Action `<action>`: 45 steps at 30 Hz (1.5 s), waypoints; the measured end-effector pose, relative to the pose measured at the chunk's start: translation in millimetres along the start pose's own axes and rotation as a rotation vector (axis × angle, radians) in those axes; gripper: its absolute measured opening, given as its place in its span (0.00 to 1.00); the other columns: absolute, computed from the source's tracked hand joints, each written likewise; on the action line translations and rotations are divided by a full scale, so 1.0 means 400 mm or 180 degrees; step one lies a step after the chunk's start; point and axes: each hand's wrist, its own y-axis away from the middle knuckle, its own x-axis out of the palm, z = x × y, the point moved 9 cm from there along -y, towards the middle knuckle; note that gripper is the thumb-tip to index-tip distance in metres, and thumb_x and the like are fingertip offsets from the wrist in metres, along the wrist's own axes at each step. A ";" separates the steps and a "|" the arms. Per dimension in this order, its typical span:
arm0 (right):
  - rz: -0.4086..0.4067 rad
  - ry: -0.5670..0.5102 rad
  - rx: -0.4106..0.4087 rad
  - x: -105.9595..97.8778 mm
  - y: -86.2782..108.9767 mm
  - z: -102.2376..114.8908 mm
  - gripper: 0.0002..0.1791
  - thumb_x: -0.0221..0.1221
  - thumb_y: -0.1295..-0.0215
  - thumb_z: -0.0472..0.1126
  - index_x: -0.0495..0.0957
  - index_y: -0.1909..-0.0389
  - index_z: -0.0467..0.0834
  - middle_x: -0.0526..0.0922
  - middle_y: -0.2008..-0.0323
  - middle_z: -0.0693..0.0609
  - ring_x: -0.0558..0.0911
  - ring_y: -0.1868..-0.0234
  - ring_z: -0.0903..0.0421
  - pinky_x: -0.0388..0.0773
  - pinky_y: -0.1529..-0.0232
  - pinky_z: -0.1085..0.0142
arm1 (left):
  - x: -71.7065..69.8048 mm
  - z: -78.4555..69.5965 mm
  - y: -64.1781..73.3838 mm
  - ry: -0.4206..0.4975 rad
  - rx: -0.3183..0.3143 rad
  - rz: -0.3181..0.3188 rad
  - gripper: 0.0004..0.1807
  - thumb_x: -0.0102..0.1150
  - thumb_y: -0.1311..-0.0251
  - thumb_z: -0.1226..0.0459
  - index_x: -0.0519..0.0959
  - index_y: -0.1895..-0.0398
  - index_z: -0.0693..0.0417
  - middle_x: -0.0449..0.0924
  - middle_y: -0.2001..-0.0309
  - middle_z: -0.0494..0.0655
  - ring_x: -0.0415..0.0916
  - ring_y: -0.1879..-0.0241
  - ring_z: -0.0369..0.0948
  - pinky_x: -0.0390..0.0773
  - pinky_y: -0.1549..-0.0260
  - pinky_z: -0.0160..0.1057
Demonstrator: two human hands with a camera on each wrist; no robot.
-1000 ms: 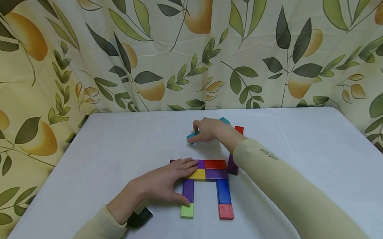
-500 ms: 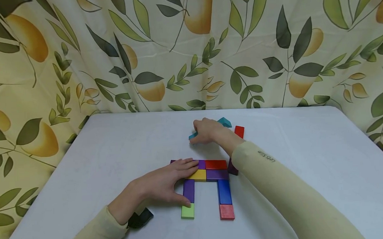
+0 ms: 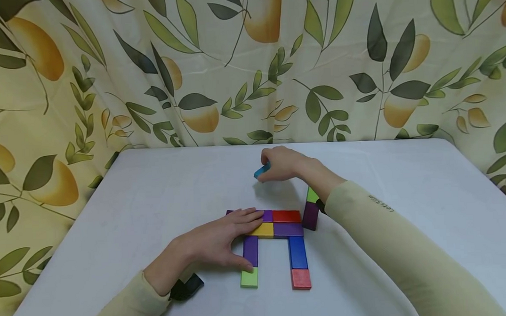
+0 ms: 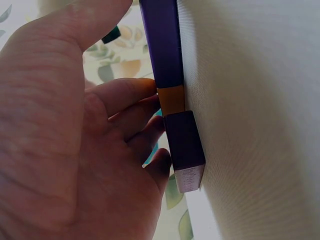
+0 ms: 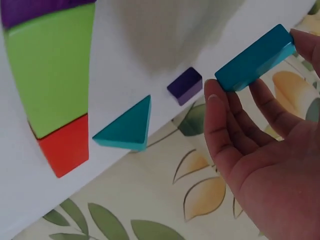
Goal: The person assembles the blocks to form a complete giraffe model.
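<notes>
In the head view my right hand [image 3: 283, 163] pinches a blue rectangular block [image 3: 262, 170] above the far part of the table. The right wrist view shows this block [image 5: 257, 57] between the thumb and fingertips. My left hand [image 3: 216, 237] rests with relaxed fingers on the left part of a flat arrangement of blocks. Its thumb touches near a light green block [image 3: 249, 278]. Around it lie a yellow block [image 3: 262, 230], a red block [image 3: 286, 216], purple blocks, a blue block [image 3: 297, 252] and a pink-red block [image 3: 301, 279]. The left hand hides some blocks.
Right of the arrangement, a dark purple block [image 3: 310, 216] and a green block [image 3: 312, 195] stand in a line. The right wrist view also has a teal triangular block [image 5: 127, 127], a red block [image 5: 65, 145] and a small purple block [image 5: 185, 86]. A patterned curtain [image 3: 249, 82] hangs behind.
My right hand has lifted and moved slightly right and away with the blue rectangular block, now covering the teal triangular block and the red block behind it. The left hand stays on the arrangement.
</notes>
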 end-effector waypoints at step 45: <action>-0.0704 -0.0813 0.0258 -0.081 0.112 -0.412 0.27 0.66 0.33 0.39 0.72 0.38 0.31 0.72 0.43 0.34 0.70 0.40 0.35 0.73 0.41 0.42 | 0.000 0.000 0.003 -0.0035 -0.0035 -0.0032 0.54 0.70 0.45 0.40 0.55 0.19 0.43 0.44 0.20 0.32 0.37 0.21 0.39 0.53 0.27 0.49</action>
